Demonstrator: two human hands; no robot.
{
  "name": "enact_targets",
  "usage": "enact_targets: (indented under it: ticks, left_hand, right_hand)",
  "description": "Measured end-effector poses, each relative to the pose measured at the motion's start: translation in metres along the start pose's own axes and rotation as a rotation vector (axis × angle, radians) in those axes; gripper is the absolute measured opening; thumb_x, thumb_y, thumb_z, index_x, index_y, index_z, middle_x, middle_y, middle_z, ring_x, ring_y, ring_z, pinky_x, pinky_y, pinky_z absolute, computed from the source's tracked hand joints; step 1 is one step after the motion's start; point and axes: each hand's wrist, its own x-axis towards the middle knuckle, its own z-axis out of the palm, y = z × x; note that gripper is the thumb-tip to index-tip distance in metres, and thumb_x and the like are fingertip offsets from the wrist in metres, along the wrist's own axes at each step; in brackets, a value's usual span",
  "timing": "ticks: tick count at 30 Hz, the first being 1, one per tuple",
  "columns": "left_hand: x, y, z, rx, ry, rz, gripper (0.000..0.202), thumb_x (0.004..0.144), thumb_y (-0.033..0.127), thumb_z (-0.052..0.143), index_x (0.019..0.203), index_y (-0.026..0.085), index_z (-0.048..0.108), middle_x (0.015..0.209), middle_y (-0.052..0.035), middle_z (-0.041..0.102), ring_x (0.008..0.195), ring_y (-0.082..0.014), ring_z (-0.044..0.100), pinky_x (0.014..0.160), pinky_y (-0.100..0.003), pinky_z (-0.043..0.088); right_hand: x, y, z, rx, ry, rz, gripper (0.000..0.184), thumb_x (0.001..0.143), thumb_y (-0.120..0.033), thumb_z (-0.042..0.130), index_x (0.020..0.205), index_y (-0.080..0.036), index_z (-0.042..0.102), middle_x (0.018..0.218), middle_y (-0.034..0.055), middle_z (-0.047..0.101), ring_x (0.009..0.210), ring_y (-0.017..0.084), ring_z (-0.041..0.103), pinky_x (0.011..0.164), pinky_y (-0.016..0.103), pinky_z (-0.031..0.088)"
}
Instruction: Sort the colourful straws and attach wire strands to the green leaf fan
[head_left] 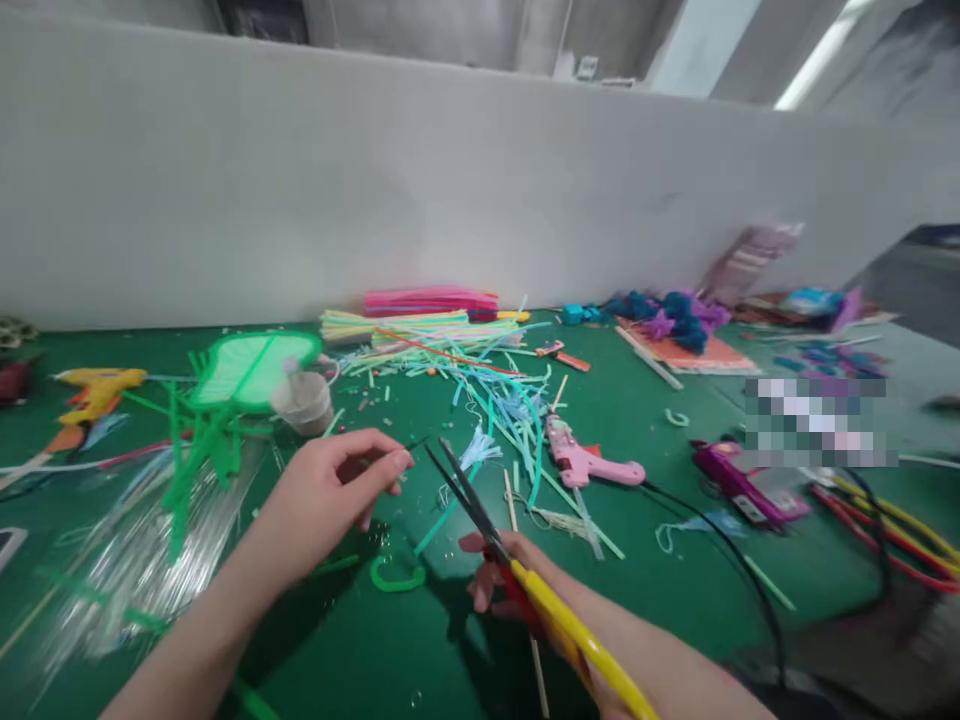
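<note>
My left hand [341, 485] is closed in a pinch, thumb against fingertips. A thin dark strand [417, 442] pokes out of the pinch toward the right; its exact kind is too small to make out. Fingers of my right hand [499, 575] are wrapped round a pair of scissors [581, 632] with yellow and red handles. The dark blades point up and left, slightly apart, their tips just right of the strand. Below, between both hands, a bent green pipe cleaner [397, 583] lies on the green table [360, 660].
A pink glue gun [592, 465] with a black cord lies right of centre, a yellow glue gun [97, 392] at far left. Pipe cleaners [420, 330] pile up behind. Left stand a plastic cup [304, 402], a green-edged panel [255, 370] and clear sticks [157, 560]. A white partition [450, 180] rises behind.
</note>
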Motion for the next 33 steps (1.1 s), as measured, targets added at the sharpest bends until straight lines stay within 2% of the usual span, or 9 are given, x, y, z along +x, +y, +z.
enact_targets:
  ticks: [3,4,6,9,13,18,23,28,33]
  left_hand:
    - [0.001,0.004,0.002,-0.038,-0.046,-0.021,0.032,0.083,0.049,0.057,0.078,0.018,0.063,0.065,0.0033,0.061,0.041,-0.0065,0.048,0.041,-0.018,0.036]
    - [0.002,0.004,0.004,-0.055,-0.063,-0.034,0.032,0.083,0.049,0.058,0.079,0.018,0.063,0.063,0.0038,0.060,0.039,-0.0064,0.047,0.040,-0.018,0.035]
    - [0.004,0.000,0.009,-0.098,-0.100,-0.067,0.032,0.083,0.050,0.057,0.087,0.019,0.063,0.058,0.0053,0.057,0.037,-0.0061,0.045,0.037,-0.017,0.032]
    - [0.007,-0.006,0.015,-0.154,-0.163,-0.111,0.036,0.085,0.048,0.055,0.107,0.021,0.061,0.055,0.0072,0.054,0.034,-0.0056,0.042,0.034,-0.016,0.029]
    - [0.008,-0.009,0.018,-0.146,-0.149,-0.129,0.040,0.085,0.048,0.055,0.112,0.019,0.060,0.055,0.0072,0.054,0.033,-0.0045,0.039,0.032,-0.015,0.028]
    - [0.008,-0.006,0.011,-0.134,-0.105,-0.138,0.038,0.084,0.046,0.057,0.109,0.018,0.061,0.054,0.0073,0.053,0.031,-0.0042,0.039,0.032,-0.016,0.027]
    - [0.008,-0.003,0.008,-0.168,-0.042,-0.092,0.034,0.084,0.047,0.057,0.105,0.020,0.062,0.053,0.0080,0.050,0.030,-0.0040,0.036,0.029,-0.016,0.024]
    - [0.006,-0.004,0.013,-0.144,-0.166,-0.148,0.030,0.084,0.046,0.057,0.101,0.021,0.062,0.054,0.0079,0.050,0.029,-0.0035,0.035,0.029,-0.015,0.024]
    - [0.006,-0.006,0.017,-0.153,-0.213,-0.182,0.030,0.084,0.047,0.056,0.097,0.021,0.062,0.051,0.0088,0.047,0.029,-0.0032,0.033,0.029,-0.015,0.022]
  right_hand:
    - [-0.004,-0.017,0.021,0.039,0.134,-0.024,0.066,0.086,-0.073,0.029,0.119,-0.021,0.055,0.080,0.0085,0.063,0.074,0.023,0.062,0.067,0.035,0.050]
    - [-0.010,-0.027,0.024,0.016,0.153,-0.047,0.062,0.085,-0.072,0.037,0.117,-0.023,0.056,0.084,0.0084,0.063,0.075,0.022,0.061,0.068,0.034,0.050]
    - [-0.022,-0.044,0.028,-0.079,0.194,-0.088,0.053,0.085,-0.069,0.042,0.107,-0.023,0.058,0.083,0.0065,0.062,0.072,0.019,0.058,0.066,0.031,0.048]
    - [-0.028,-0.057,0.030,-0.248,0.255,-0.121,0.048,0.092,-0.063,0.033,0.096,-0.020,0.056,0.071,0.0025,0.058,0.063,0.016,0.053,0.059,0.026,0.043]
    - [-0.020,-0.054,0.030,-0.362,0.305,-0.121,0.045,0.094,-0.059,0.031,0.091,-0.020,0.054,0.066,0.0006,0.056,0.060,0.014,0.052,0.055,0.024,0.039]
    - [-0.022,-0.051,0.030,-0.382,0.266,-0.120,0.049,0.094,-0.060,0.028,0.089,-0.019,0.055,0.060,-0.0009,0.052,0.053,0.014,0.050,0.049,0.024,0.036]
    - [-0.025,-0.055,0.036,-0.411,0.352,-0.086,0.046,0.095,-0.057,0.030,0.093,-0.019,0.056,0.061,-0.0012,0.053,0.055,0.014,0.052,0.052,0.024,0.038]
    - [-0.014,-0.051,0.036,-0.432,0.297,-0.074,0.046,0.095,-0.057,0.031,0.094,-0.018,0.055,0.060,-0.0010,0.055,0.051,0.013,0.051,0.050,0.024,0.036]
    - [-0.005,-0.046,0.035,-0.456,0.290,-0.056,0.045,0.096,-0.056,0.029,0.087,-0.019,0.053,0.054,-0.0014,0.053,0.048,0.013,0.052,0.049,0.023,0.035]
